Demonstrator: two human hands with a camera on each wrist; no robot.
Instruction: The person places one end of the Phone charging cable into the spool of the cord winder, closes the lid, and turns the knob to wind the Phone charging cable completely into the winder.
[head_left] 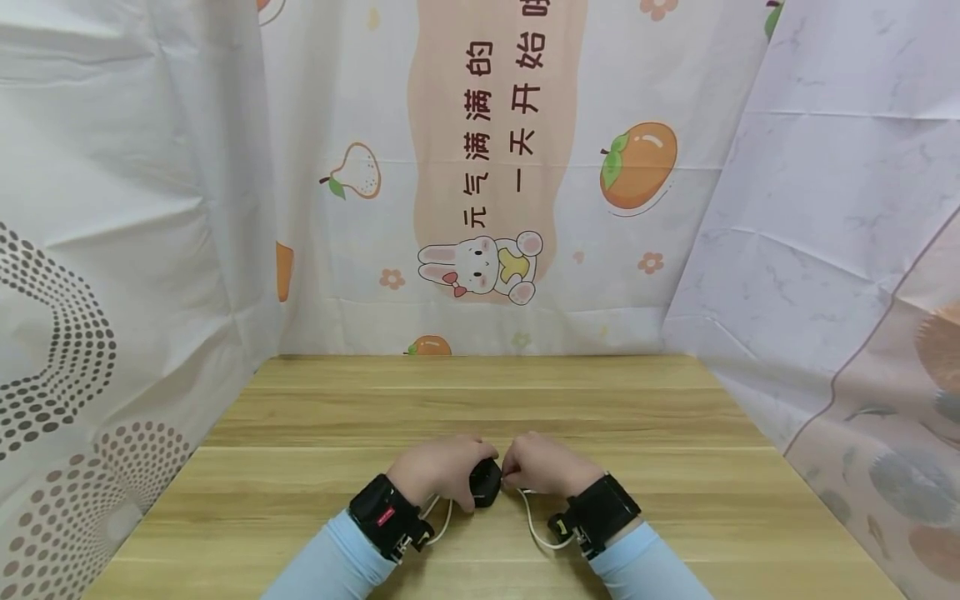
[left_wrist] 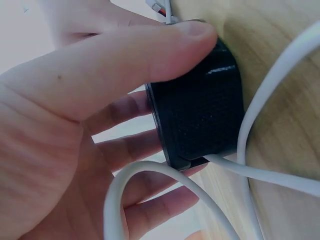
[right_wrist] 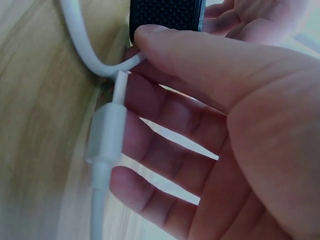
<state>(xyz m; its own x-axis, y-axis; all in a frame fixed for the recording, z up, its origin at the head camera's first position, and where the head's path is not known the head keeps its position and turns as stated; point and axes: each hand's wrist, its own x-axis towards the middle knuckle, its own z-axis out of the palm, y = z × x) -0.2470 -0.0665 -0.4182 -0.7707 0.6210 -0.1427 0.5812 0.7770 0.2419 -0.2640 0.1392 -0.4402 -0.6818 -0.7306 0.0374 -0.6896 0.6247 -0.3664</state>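
Observation:
Near the table's front, my left hand (head_left: 441,472) grips a small black box-shaped device (head_left: 486,483) with rounded corners. In the left wrist view the thumb lies over the device's (left_wrist: 210,110) near face, and the fingers reach behind it. A white cable (left_wrist: 265,175) leaves its lower end. Close at the device's other side, my right hand (head_left: 547,463) pinches a white cable (right_wrist: 131,63) between thumb and forefinger; the cable's tip is hidden by the thumb. Beside the other fingers in the right wrist view is a white cable plug (right_wrist: 107,131), apart from the device.
White cable loops (head_left: 546,543) lie on the wooden table (head_left: 337,417) under both wrists. Each wrist wears a black strap with a camera (head_left: 603,512). A printed cloth (head_left: 360,242) hangs behind the table, and further cloths hang at both sides.

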